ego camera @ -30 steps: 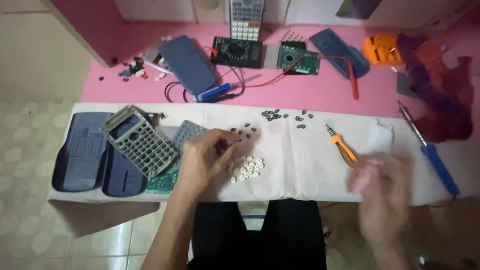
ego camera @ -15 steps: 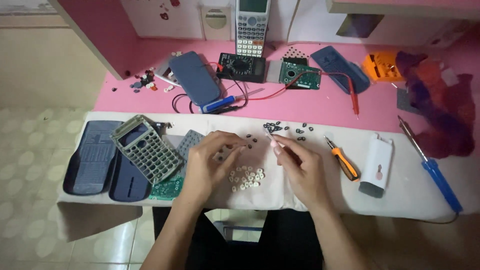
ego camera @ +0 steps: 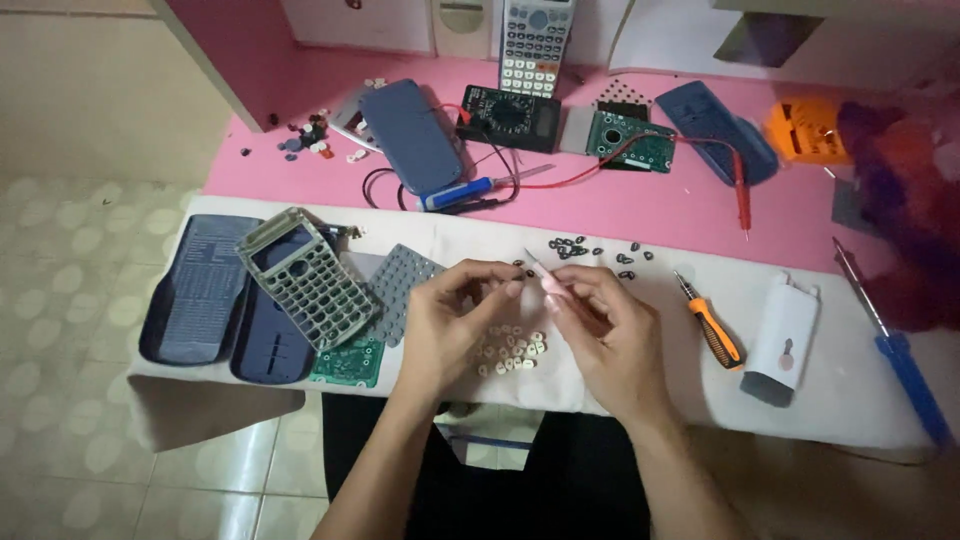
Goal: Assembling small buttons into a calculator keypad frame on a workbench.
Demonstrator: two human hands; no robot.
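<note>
While left hand (ego camera: 455, 325) pinches a small key, right hand (ego camera: 600, 335) grips pink tweezers (ego camera: 540, 268) toward it, both just above the loose white keys (ego camera: 510, 348) for easy picking.

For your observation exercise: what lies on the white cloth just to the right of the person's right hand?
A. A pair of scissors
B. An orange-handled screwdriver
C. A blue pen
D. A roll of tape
B: the orange-handled screwdriver lies on the white cloth beside the right hand.
</note>
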